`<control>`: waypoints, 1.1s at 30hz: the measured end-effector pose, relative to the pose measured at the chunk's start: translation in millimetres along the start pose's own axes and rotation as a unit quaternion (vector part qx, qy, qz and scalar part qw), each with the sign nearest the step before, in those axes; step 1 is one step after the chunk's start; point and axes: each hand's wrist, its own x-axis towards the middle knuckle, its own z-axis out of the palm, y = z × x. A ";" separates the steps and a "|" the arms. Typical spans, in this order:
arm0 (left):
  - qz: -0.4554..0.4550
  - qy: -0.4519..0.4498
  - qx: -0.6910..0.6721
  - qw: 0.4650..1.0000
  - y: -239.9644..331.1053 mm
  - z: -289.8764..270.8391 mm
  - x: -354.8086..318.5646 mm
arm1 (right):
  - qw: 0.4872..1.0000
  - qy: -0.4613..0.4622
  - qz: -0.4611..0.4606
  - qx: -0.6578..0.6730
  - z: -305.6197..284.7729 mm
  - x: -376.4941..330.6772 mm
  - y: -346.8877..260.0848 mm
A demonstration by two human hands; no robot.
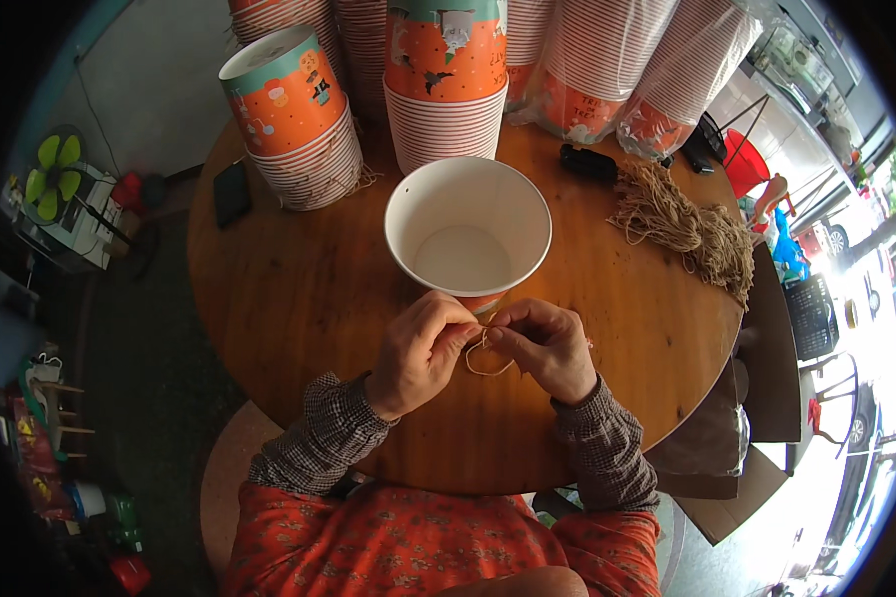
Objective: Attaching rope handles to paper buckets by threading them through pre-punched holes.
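Both hands meet just in front of a white-lined paper bucket [468, 224] that stands upright on the round wooden table. My left hand [421, 348] pinches a thin tan string [490, 373] between thumb and forefinger. Close beside it, my right hand [548, 348] pinches the same string, which hangs in a small loop below the fingertips. Inside the bucket nothing shows, and a small hole is visible near its upper left rim. Its orange outside is mostly hidden from above.
Stacked orange and teal paper buckets [446, 60] line the table's far side, some in clear plastic. A bundle of tan strings [687, 224] lies at right, near a black object [588, 162]. A dark phone-like slab [232, 193] rests at left. Cardboard [732, 502] stands beyond the right edge.
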 end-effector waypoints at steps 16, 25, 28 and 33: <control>0.068 -0.038 0.276 0.958 0.2 6.4 40.9 | 0.972 0.171 -0.075 0.145 -11.8 9.7 9.3; -0.113 0.057 0.025 0.992 -12.4 -28.7 46.3 | 0.930 0.165 -0.295 -0.143 -11.6 9.3 14.8; -0.042 0.062 0.082 0.994 -15.0 -26.9 43.6 | 0.876 0.084 -0.389 -0.273 0.9 11.2 -4.8; 0.019 0.066 0.115 0.991 -13.9 -29.2 44.1 | 0.836 -0.002 -0.429 -0.342 24.2 21.0 -26.7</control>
